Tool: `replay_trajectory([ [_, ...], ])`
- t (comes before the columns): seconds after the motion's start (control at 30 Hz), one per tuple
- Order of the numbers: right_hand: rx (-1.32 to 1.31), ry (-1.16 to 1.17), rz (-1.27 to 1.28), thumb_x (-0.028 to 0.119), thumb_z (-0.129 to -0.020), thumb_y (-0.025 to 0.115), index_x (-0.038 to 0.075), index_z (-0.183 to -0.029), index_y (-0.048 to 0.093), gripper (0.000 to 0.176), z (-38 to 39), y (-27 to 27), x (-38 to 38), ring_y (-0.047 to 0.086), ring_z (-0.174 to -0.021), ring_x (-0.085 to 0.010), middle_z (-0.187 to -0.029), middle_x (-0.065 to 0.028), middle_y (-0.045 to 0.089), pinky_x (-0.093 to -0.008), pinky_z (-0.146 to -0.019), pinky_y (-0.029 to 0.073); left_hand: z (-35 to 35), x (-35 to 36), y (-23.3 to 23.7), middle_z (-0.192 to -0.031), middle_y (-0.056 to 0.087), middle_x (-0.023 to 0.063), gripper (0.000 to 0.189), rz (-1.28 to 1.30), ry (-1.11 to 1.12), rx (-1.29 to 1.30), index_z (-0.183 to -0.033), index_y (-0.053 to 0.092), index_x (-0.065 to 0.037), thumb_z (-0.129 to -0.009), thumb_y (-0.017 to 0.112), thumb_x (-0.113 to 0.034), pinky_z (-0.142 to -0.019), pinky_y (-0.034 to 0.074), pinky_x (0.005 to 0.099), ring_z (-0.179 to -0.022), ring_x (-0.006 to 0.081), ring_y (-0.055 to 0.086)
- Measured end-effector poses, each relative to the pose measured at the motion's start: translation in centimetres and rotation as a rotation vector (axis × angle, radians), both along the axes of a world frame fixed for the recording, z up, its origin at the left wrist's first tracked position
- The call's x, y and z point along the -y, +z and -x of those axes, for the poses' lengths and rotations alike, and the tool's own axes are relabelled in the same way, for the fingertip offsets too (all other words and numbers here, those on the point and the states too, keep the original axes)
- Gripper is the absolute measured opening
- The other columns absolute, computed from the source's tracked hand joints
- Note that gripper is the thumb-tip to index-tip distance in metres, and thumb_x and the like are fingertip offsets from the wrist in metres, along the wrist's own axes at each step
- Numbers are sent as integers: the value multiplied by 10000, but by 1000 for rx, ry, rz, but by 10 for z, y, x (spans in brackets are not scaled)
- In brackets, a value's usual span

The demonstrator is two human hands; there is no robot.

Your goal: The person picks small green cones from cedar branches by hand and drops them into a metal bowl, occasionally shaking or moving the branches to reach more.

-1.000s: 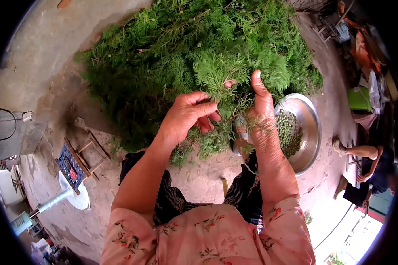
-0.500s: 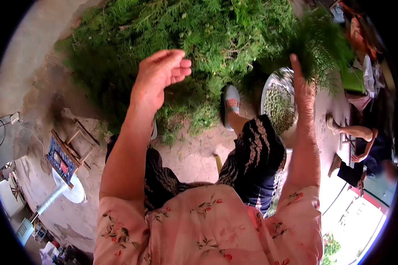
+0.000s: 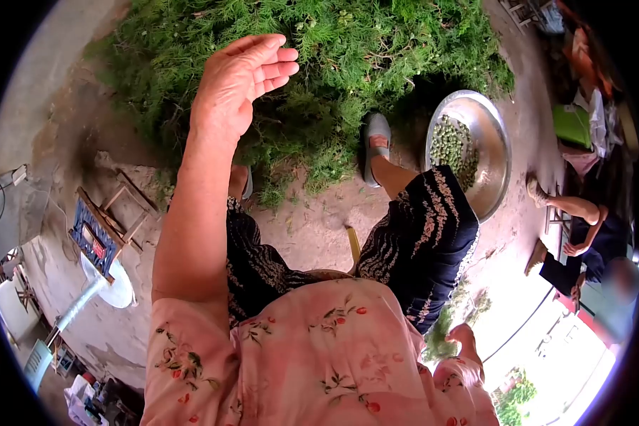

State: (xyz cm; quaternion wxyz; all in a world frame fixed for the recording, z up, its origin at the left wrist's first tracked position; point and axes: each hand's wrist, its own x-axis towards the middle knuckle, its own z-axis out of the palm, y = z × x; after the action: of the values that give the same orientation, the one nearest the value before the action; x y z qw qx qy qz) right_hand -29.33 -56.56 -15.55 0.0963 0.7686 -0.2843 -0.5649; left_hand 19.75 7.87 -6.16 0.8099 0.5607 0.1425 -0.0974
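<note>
My left hand [image 3: 245, 82] is raised above a big heap of green conifer branches [image 3: 376, 50]. Its fingers are partly stretched, with gaps between them, and nothing shows in them. Low on the right side, my right hand [image 3: 464, 339] shows only as a bit of skin beyond the sleeve; its fingers are hidden. Close to it lies some feathery greenery [image 3: 441, 334] on the floor. A shiny metal basin [image 3: 495, 153] stands right of my feet, holding many small round green cones [image 3: 453, 145].
A small wooden stool [image 3: 96, 238] with a patterned seat stands at left, beside a fan [image 3: 113, 284]. Another person [image 3: 582, 213] sits at far right. Bags and cloths [image 3: 585, 121] are piled behind. A yellow stick [image 3: 353, 245] shows between my knees.
My right hand has swung from above the basin down to my right side. The green sprig it held is no longer visible in it. My left hand rose slightly and its fingers spread.
</note>
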Motion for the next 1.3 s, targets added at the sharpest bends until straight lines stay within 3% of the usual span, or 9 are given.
replay_trajectory([
  [0.2,376,796,136,310,-773,596,117,-701,636,210,-74,-17,65,593,-630,-231,-690,-95,595,-351,-554,461,-2,-3,0,-941,623,131,239,21,13,13,-1019,584,-14,-845,568,-177,-777,485,324,-851,211,611],
  [0.4,1520,196,-457,142,-813,564,0,-1001,599,238,-389,92,-181,604,-788,-182,-891,-110,644,-293,-727,457,-2,-10,2,-921,627,120,216,65,75,12,-999,589,-23,-836,582,-166,-763,491,318,-833,205,616],
  [0.6,1141,713,-821,146,-735,648,144,-1053,607,321,-478,33,-366,409,-1178,-266,-1219,-133,493,-321,-973,339,-5,-14,4,-917,627,114,207,93,95,-5,-991,591,-30,-837,581,-168,-753,492,311,-828,203,616],
  [0.67,796,123,-935,213,-696,692,186,-1043,618,355,-481,31,-423,266,-1265,-297,-1380,-147,268,-429,-1018,273,-6,-15,5,-917,628,113,200,94,111,-2,-985,593,-33,-837,582,-166,-752,491,313,-822,202,617],
  [0.7,628,1096,-579,239,-687,703,183,-1073,603,403,-481,9,-430,217,-1289,-304,-1405,-151,209,-468,-1021,256,-6,-16,6,-916,629,113,197,108,119,-13,-983,593,-34,-837,582,-167,-752,490,317,-820,202,617],
  [0.73,630,1103,-583,239,-687,703,183,-1073,603,403,-480,-3,-440,217,-1289,-304,-1405,-151,209,-468,-1021,256,-7,-16,6,-916,629,114,195,123,128,-23,-980,594,-35,-837,583,-167,-752,490,320,-818,203,617],
  [0.93,698,850,-705,229,-686,698,106,-1185,515,545,-486,-76,-454,228,-1291,-286,-1393,-169,227,-457,-1021,254,-6,-25,11,-921,629,124,200,140,175,-33,-981,589,-28,-838,580,-168,-749,490,321,-818,207,617],
  [1.0,908,234,-1093,187,-726,653,63,-1188,510,499,-497,-56,-442,330,-1239,-296,-1340,-184,333,-386,-1002,295,-7,-27,13,-922,629,126,202,136,187,-29,-986,587,-24,-842,573,-165,-744,491,317,-816,208,618],
  [1.3,1009,-273,-1334,129,-782,606,-20,-1061,589,316,-522,89,-431,542,-938,-152,-979,-84,623,-281,-858,397,-5,-24,3,-950,623,105,243,-115,86,110,-1046,577,-15,-806,541,-18,-767,476,291,-869,182,597],
])
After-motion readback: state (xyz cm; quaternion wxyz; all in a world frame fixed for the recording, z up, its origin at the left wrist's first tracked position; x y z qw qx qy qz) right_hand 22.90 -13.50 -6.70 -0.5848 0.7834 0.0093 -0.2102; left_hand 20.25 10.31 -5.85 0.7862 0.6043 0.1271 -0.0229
